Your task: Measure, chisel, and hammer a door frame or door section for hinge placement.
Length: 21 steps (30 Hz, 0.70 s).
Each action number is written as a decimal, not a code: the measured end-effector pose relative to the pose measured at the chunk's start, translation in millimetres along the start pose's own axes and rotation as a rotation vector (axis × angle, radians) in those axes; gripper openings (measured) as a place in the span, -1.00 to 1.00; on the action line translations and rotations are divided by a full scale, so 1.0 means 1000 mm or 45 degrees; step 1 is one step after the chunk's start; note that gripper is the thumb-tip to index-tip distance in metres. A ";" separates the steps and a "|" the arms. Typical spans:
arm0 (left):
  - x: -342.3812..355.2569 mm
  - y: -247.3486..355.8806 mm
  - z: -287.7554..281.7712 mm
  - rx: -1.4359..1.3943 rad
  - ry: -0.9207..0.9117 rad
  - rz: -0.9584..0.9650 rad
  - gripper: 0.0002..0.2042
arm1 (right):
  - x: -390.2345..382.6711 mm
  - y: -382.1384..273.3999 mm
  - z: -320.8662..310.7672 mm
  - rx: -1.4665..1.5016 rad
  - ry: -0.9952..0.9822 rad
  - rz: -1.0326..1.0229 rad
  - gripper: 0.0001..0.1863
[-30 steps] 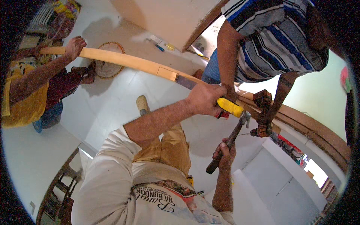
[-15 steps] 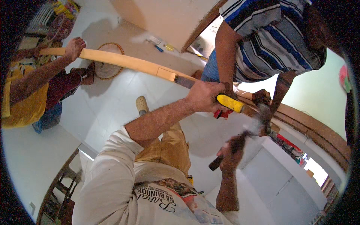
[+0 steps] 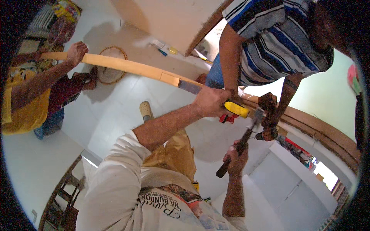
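Note:
My left hand point(image 3: 210, 102) is closed on a yellow-handled chisel point(image 3: 237, 109), held against a long pale wooden strip point(image 3: 127, 66) that curves across the view. My right hand point(image 3: 236, 158) grips the dark handle of a hammer point(image 3: 246, 136), whose head sits just right of the chisel's yellow end. A person in a striped shirt point(image 3: 269, 42) stands on the far side, with one hand by the strip near the chisel and the other on a dark clamp-like tool point(image 3: 268, 115). At the left, a person in a yellow shirt point(image 3: 23, 107) has a hand point(image 3: 77, 52) on the strip's far end.
White tiled floor point(image 3: 115, 111) lies below. A round woven ring point(image 3: 111, 69) rests on it under the strip. A large board point(image 3: 173, 19) leans at the top. A brown wooden frame point(image 3: 320, 127) curves along the right. My shoe point(image 3: 145, 110) stands mid-floor.
My right hand swung the hammer: it rose and blurred, and its head is now close to the chisel's yellow end. My left hand stayed on the chisel.

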State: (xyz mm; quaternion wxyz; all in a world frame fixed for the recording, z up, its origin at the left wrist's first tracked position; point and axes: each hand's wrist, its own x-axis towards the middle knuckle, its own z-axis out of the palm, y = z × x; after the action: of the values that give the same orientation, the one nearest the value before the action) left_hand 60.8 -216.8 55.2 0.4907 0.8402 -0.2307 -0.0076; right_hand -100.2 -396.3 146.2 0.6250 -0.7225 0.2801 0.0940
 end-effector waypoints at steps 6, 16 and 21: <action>0.003 0.000 0.007 0.020 -0.020 -0.004 -0.61 | 0.003 0.012 0.005 0.535 0.109 -0.092 -0.73; 0.002 0.000 0.007 0.043 -0.018 -0.012 -0.53 | 0.014 0.012 -0.006 0.410 0.149 -0.071 -0.70; 0.001 -0.002 0.009 0.080 -0.071 -0.063 -0.52 | 0.014 0.002 -0.013 -0.007 -0.136 0.133 -0.72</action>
State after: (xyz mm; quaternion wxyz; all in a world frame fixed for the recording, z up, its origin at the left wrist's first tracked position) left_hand 60.5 -223.5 49.4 0.4572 0.8601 -0.2234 -0.0359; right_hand -92.1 -412.9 140.4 0.6314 -0.7026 0.2834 0.1654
